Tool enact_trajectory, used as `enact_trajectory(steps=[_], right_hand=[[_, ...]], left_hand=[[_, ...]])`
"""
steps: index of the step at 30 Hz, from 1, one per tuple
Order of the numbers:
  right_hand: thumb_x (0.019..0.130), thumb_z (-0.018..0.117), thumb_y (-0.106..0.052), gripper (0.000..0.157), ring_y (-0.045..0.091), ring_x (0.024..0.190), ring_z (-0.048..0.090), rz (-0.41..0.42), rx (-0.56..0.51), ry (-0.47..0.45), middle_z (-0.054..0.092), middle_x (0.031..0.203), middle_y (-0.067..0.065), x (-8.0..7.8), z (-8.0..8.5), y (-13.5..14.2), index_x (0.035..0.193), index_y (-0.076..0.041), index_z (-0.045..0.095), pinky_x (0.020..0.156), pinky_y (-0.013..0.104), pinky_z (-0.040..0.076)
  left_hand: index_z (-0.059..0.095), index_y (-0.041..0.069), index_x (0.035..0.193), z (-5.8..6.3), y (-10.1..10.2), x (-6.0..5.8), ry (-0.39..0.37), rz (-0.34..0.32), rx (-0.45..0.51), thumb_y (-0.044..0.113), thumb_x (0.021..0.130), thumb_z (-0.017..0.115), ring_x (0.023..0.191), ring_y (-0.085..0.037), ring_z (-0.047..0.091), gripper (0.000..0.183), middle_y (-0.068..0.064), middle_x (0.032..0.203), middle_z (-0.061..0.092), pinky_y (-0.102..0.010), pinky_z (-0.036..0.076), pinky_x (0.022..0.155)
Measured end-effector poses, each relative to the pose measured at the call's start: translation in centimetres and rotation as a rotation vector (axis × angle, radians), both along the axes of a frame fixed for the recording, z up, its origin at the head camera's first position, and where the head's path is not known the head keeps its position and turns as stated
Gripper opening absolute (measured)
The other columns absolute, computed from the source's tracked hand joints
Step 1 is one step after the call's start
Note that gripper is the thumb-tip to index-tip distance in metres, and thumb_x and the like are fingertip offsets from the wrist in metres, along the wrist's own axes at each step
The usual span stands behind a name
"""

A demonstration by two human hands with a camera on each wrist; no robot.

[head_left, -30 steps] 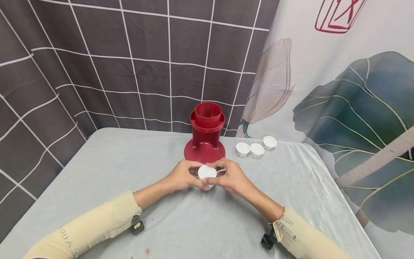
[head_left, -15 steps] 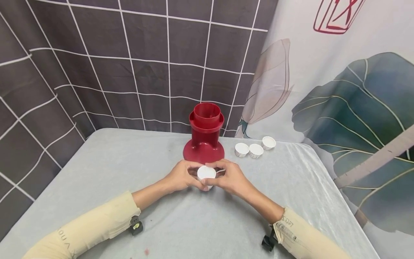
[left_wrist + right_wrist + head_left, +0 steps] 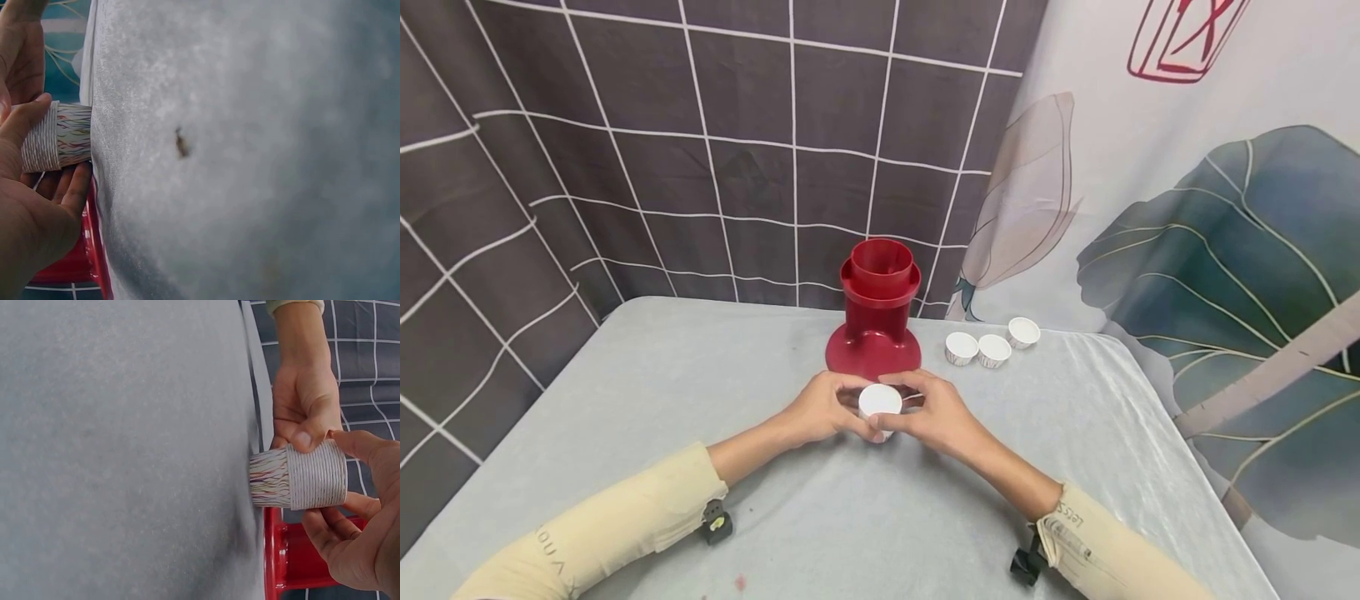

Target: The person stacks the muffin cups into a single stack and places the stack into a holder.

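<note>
A stack of nested paper cups [image 3: 880,400] stands upright on the cloth in front of the red stand, white inside at the top. In the right wrist view the stack [image 3: 312,478] shows many close-set rims and a multicoloured streaked pattern on the lowest cup. My left hand [image 3: 822,410] grips it from the left, thumb along the near side and fingers behind. From the right, my right hand [image 3: 943,412] holds the same stack between thumb and fingers. Both thumbs meet at its near side.
Just behind the hands stands a red plastic stand [image 3: 878,321] with a round base and a cylindrical top. Three single white paper cups [image 3: 994,351] sit at the back right. Grey cloth [image 3: 700,358] covers the table, and a dark tiled-pattern curtain [image 3: 745,183] hangs behind.
</note>
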State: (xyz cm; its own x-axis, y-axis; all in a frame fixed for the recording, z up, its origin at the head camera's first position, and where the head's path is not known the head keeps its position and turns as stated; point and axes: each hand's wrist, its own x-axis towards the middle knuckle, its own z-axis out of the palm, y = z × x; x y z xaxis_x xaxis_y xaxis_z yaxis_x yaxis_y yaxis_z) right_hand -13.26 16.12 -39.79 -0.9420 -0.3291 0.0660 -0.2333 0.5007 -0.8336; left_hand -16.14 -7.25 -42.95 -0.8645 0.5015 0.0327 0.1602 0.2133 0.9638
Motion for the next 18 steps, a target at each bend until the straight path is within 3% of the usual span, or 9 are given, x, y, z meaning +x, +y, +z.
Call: enact_trajectory(steps=[10, 18], right_hand=[[0.087, 0.098, -0.026, 0.062, 0.024, 0.114, 0.079, 0.028, -0.008, 0.023, 0.08, 0.131, 0.01, 0.1, 0.2, 0.8, 0.142, -0.008, 0.076, 0.107, 0.051, 0.066], [0.084, 0.1, -0.024, 0.069, 0.026, 0.122, 0.078, 0.03, 0.018, 0.04, 0.08, 0.136, 0.007, 0.0, 0.4, 1.6, 0.146, -0.006, 0.074, 0.112, 0.051, 0.064]], left_hand=[[0.083, 0.007, 0.132, 0.0, 0.1, 0.0, -0.025, 0.01, 0.004, 0.008, 0.078, 0.102, 0.096, -0.017, 0.081, 0.057, -0.007, 0.113, 0.086, -0.024, 0.066, 0.088], [0.083, 0.006, 0.132, 0.0, 0.1, 0.0, -0.036, 0.01, 0.001, 0.007, 0.078, 0.103, 0.098, -0.018, 0.082, 0.059, -0.009, 0.115, 0.086, -0.025, 0.066, 0.09]])
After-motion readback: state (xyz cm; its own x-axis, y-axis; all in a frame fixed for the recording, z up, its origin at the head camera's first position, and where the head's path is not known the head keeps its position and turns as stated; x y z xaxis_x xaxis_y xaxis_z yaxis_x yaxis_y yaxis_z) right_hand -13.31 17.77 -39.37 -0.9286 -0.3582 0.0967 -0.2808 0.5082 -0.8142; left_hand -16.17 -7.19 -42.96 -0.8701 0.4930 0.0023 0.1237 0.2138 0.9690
